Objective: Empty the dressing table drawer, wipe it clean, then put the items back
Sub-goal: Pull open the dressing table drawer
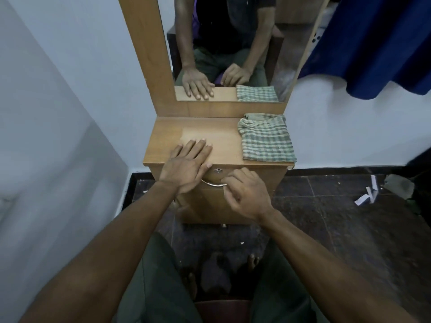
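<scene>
The narrow dressing table (pixel 163 138) stands against the far wall, with bare dark floor (pixel 326 217) open to its right and a pale wall close on its left. Its wooden drawer (pixel 235 172) sits shut just under the near edge of the top, a curved metal handle (pixel 211 183) on its front. A folded checked cloth (pixel 265 138) covers the top's right side. The left hand (pixel 186 164) lies flat, fingers spread, over the top's near edge. The right hand (pixel 245 194) curls its fingers on the handle's right end.

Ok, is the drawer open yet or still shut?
Shut. The drawer front sits flush under the tabletop. The right hand curls at the metal handle; the left hand lies flat on top.
</scene>
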